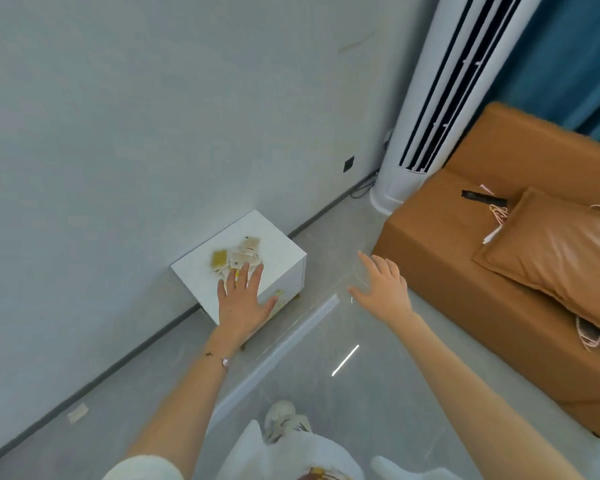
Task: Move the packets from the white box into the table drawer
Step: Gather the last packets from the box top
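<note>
Packets on the table top, drawer shut, nothing stowed yet.

Small pile of packets (pixel 238 259) lying on top of the low white table (pixel 284 252) against the wall; gold-handled drawer (pixel 279 301) below looking closed, so transfer apparently not begun. Left hand (pixel 241 301) spread flat, fingers open, tips touching the near packets, gripping nothing. Right hand (pixel 383 289) open and empty, hanging in the air just right of the table. White box not identifiable anywhere in view.
</note>
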Tool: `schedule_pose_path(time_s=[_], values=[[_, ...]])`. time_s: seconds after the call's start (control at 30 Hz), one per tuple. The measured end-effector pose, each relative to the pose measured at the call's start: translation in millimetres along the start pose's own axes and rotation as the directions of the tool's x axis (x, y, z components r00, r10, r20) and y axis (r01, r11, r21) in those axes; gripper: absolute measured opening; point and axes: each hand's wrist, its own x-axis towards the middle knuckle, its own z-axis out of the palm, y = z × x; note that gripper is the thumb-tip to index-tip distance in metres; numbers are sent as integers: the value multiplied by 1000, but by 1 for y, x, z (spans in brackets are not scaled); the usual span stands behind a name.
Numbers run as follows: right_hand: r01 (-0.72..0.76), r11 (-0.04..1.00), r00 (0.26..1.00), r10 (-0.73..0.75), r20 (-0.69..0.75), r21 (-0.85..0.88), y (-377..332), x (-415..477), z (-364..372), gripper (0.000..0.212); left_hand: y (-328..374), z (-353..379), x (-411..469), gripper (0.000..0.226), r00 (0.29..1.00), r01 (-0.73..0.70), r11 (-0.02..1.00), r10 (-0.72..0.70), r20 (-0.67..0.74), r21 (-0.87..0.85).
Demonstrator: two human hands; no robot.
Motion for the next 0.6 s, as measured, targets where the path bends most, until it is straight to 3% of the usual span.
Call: schedule_pose_path(time_s=[0.43, 0.6], values=[[192, 980, 961, -180, 212, -41, -101, 221, 33, 76, -117, 7, 135, 78, 933, 351, 936, -350, 82, -5], [221, 975, 928, -203, 311, -24, -132, 290, 45, 78, -144, -1, 180, 77, 884, 466, 878, -456, 105, -106]])
